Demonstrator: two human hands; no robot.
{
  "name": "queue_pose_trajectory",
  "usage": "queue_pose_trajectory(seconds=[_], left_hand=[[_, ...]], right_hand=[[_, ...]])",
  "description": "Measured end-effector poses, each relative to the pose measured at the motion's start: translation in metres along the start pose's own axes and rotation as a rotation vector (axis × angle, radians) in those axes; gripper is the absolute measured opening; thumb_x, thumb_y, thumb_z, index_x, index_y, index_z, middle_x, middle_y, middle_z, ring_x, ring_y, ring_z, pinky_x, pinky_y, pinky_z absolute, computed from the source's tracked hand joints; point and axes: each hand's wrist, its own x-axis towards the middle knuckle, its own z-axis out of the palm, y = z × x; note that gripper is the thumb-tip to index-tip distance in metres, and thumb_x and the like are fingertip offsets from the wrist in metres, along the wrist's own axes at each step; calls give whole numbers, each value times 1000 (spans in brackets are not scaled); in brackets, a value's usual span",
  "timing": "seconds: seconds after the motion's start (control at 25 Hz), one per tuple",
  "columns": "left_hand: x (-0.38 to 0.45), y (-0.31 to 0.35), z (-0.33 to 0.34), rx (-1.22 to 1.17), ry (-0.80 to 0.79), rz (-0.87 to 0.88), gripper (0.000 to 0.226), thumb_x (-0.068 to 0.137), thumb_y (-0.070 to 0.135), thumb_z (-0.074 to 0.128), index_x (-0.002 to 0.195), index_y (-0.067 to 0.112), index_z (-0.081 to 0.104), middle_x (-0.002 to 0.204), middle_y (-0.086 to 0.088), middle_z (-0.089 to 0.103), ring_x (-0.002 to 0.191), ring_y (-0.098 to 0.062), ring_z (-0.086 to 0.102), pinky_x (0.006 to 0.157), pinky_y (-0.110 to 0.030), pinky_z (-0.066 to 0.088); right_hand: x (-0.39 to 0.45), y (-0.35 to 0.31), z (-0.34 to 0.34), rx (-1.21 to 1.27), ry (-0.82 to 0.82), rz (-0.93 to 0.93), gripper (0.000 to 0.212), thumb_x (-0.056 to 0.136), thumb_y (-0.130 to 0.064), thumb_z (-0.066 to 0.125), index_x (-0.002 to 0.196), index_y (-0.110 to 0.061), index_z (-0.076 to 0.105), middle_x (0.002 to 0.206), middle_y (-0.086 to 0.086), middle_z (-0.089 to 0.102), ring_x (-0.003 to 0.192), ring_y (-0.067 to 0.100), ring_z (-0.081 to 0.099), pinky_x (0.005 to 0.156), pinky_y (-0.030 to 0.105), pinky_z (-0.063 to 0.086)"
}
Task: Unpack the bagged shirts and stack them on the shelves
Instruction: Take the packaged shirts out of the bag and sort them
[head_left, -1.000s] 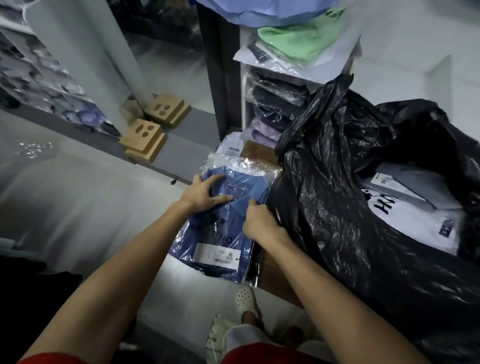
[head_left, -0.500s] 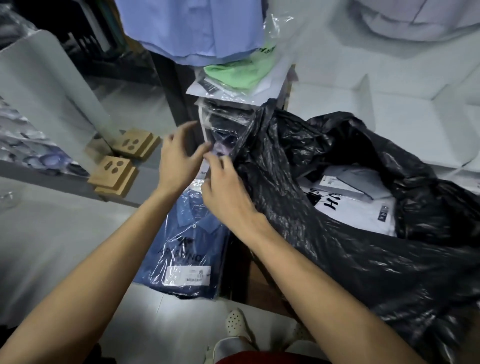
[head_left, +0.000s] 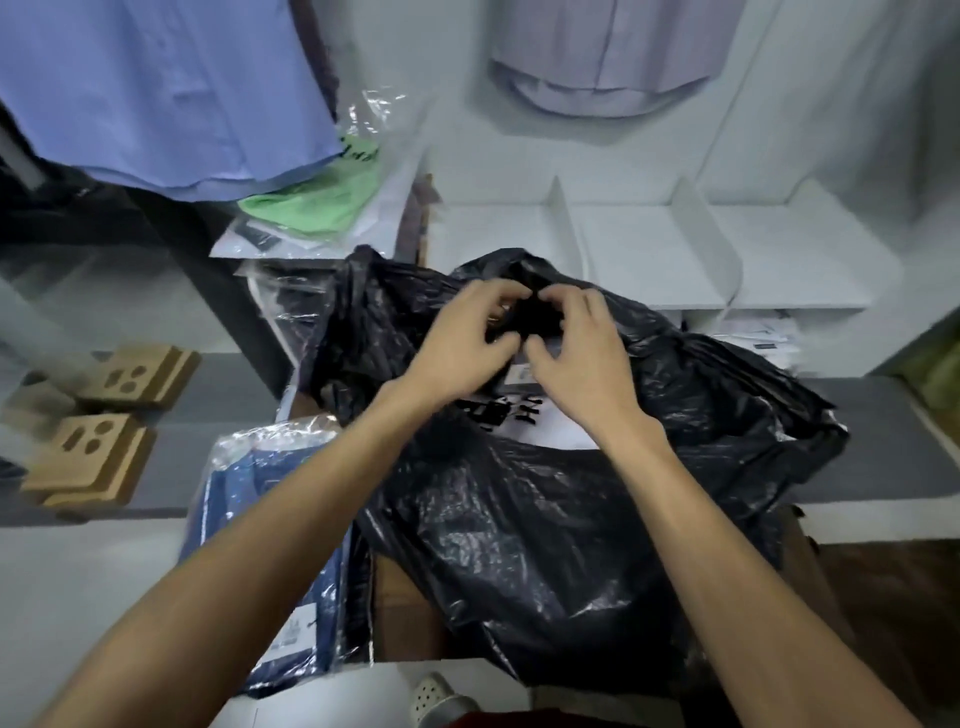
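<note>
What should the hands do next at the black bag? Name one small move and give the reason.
Probably spread the mouth of the black bag wider. Both the left hand and the right hand have their fingers curled into its crumpled top edge, and the white printed shirt inside shows only partly under the plastic, so it likely cannot be lifted out cleanly yet.

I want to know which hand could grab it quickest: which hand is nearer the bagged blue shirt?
Left. The left hand is over the black bag, above and right of the blue shirt; the right hand is farther right.
</note>
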Motion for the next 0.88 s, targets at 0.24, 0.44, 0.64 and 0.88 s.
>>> queue_pose_trajectory(seconds=[0.24, 0.44, 0.64, 0.88], left_hand=[[31, 7, 95, 186, -388, 92, 74, 76, 5, 58, 147, 27, 48, 135, -1, 54, 125, -22, 53, 92, -44, 53], [51, 2, 127, 329, -595, 27, 69, 86, 23, 67, 151, 22, 44, 144, -8, 46, 131, -31, 50, 100, -46, 49], [49, -10, 152, 592, -705, -81, 57, 98, 37, 57, 147, 11, 43, 149, -17, 48, 132, -37, 51, 100, -43, 47], [67, 15, 122, 757, -451, -105, 31, 103, 16, 44, 126, -2, 52, 123, -24, 65, 112, -47, 65, 87, -48, 52]], right_hand=[[-24, 72, -38, -151, 41, 220, 50, 87, -24, 66, 135, -20, 54, 133, 7, 50, 119, 32, 53, 93, 47, 52], [-27, 100, -51, -182, 36, 315, 51, 89, -26, 66, 137, -21, 52, 133, 7, 49, 119, 32, 52, 91, 46, 53], [-28, 110, -42, -87, -112, 339, 51, 91, -28, 67, 140, -20, 52, 134, 5, 50, 117, 26, 57, 94, 43, 53], [-23, 109, -29, 120, -300, 431, 57, 91, -31, 69, 143, -18, 50, 115, 0, 70, 107, 20, 66, 84, 30, 53]])
